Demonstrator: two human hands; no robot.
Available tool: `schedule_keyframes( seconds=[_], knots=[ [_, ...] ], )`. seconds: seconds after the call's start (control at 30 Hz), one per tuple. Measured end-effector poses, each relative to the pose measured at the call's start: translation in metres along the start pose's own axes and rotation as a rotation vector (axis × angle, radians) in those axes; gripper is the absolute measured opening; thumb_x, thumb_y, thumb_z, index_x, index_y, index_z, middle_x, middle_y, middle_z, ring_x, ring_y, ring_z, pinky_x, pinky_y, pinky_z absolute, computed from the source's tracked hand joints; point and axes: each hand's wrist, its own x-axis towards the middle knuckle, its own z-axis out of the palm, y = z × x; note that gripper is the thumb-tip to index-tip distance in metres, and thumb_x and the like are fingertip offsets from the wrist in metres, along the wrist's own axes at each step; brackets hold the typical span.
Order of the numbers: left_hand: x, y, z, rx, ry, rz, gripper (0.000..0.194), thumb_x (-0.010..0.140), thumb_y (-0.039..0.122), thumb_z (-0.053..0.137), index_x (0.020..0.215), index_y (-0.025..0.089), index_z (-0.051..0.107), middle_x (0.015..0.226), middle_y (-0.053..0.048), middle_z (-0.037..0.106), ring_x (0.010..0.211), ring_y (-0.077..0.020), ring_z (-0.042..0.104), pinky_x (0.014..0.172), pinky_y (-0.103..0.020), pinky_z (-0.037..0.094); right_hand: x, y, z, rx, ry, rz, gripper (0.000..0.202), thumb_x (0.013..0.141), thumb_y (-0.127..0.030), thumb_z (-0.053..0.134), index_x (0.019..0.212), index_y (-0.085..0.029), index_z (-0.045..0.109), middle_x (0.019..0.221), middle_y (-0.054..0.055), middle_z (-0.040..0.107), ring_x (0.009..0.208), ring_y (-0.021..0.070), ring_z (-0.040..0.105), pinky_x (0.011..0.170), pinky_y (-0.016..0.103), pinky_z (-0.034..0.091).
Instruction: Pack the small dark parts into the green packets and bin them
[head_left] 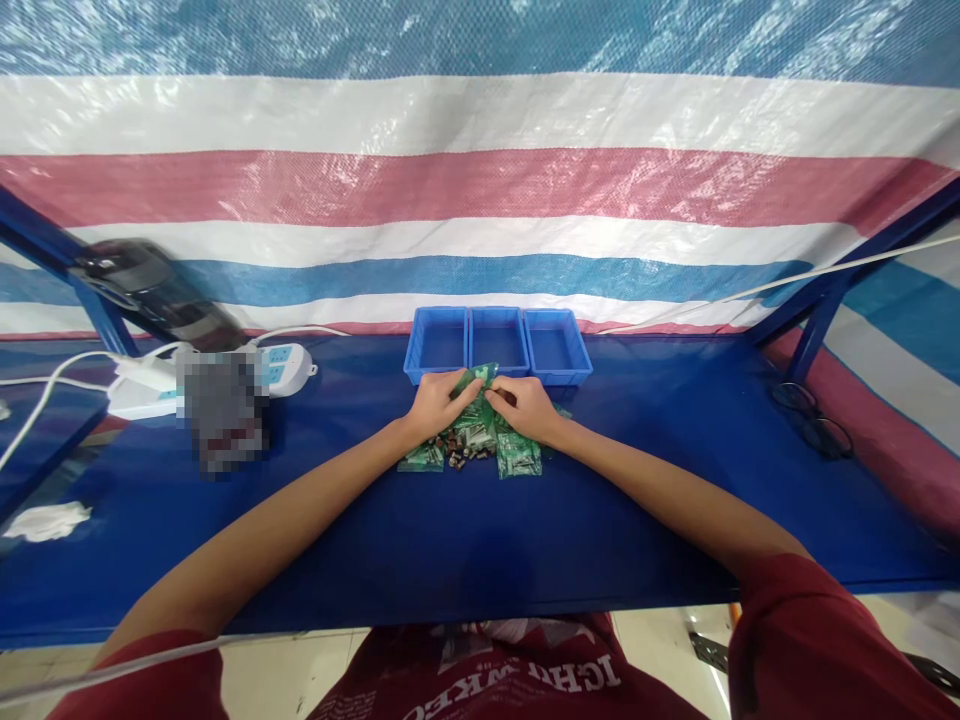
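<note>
"Fingers?"
"Left fingers [454, 386] and right fingers [501, 390] both pinch a green bag [480, 374], held between them."
"Nearby?"
"Small metal parts [474, 441] below; three blue trays [499, 340] directly beyond. Power strip [289, 368] well left on the surface [360, 560]."
"Writing?"
"Shirt [495, 680] lettering, 'WKE' legible."

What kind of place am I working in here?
Probably a makeshift workbench for sorting small parts: three blue trays stand beyond green bags of hardware, with a striped plastic sheet hung behind.
</note>
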Motion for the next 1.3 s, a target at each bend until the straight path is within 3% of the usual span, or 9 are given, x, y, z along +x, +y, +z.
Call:
schedule_keyframes(
  seconds=[1.3],
  knots=[
    [0.0006,-0.0005,-0.0004,-0.004,-0.03,-0.033,0.044,0.093,0.036,0.045,0.055,0.016,0.037,0.048,0.004,0.034,0.043,-0.007,0.036,0.046,-0.023,0.025,0.0009,0.0004,0.0002,-0.013,-0.028,0.01,0.029,0.09,-0.026,0.046,0.062,-0.018,0.045,0.05,-0.004,0.041,0.047,0.0099,0.041,0.053,0.023,0.029]
  ],
)
